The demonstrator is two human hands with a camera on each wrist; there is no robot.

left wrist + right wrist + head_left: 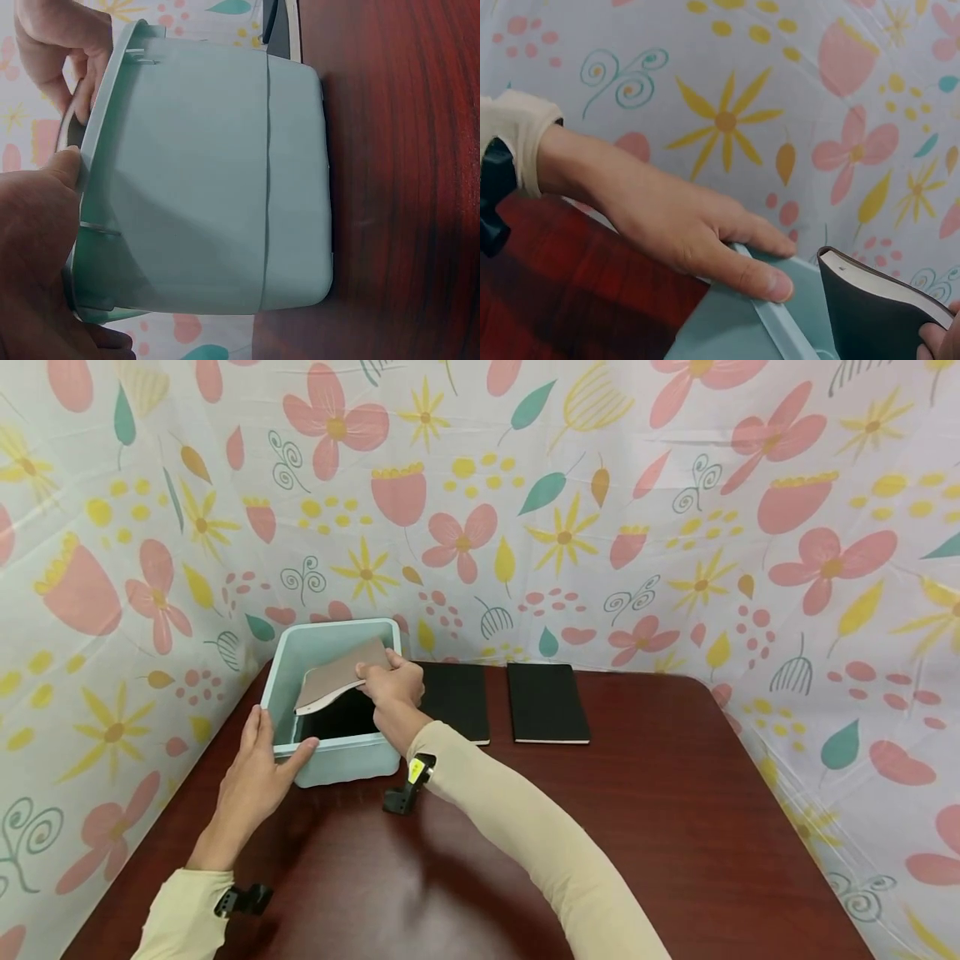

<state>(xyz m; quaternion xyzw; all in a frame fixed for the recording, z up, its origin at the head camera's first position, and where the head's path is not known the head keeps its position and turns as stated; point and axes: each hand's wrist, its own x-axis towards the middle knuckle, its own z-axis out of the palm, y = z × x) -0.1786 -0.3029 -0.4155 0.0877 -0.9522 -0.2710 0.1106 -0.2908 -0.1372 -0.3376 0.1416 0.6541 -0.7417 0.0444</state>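
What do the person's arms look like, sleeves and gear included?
Left sleeve and right sleeve: plain cream, ending near the wrists. Left mount and right mount: black, blocky; the right one bears a yellow-green tag. Left grip and right grip: ungloved.

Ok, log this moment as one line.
left hand: grips bin rim | right hand: holds tan notebook at bin opening | table: two black notebooks lying right of bin

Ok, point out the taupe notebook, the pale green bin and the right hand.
Taupe notebook [339, 676], head view, on its cover.
Pale green bin [348, 763], head view, on its near wall.
Right hand [397, 687], head view, on its back.
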